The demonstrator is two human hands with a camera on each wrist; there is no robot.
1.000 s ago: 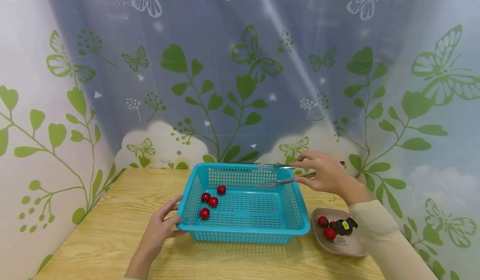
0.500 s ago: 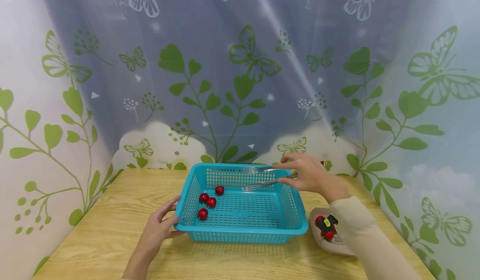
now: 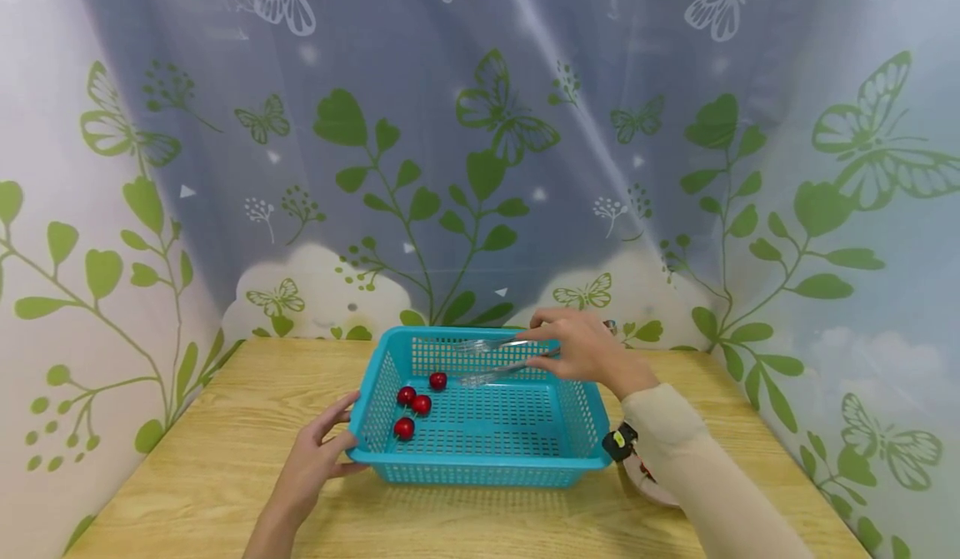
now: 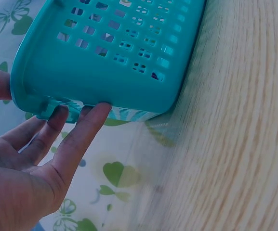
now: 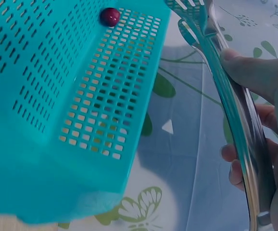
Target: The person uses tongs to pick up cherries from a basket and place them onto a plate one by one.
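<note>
A turquoise plastic basket (image 3: pixel 495 462) with latticed walls stands on the wooden table. Several red cherries (image 3: pixel 422 406) lie on its floor toward the left. My left hand (image 3: pixel 313 451) holds the basket by its left end, fingers at the rim; the left wrist view shows fingertips (image 4: pixel 102 108) under the lip. My right hand (image 3: pixel 581 351) grips metal tongs (image 5: pixel 247 144) between thumb and fingers. The tongs' two fork-like ends (image 3: pixel 480 376) stand apart over the back of the basket, with nothing between them. In the right wrist view one cherry (image 5: pixel 111 17) shows inside the basket.
Right of the basket is a pinkish dish (image 3: pixel 651 489), mostly hidden by my right sleeve (image 3: pixel 693 459), with a bit of red showing in it. A curtain (image 3: pixel 480 209) printed with leaves and butterflies hangs behind the wooden table (image 3: pixel 225 459).
My right hand has moved left with the tongs, further over the basket, and my sleeve now covers most of the dish. My left hand has kept its place at the basket's end.
</note>
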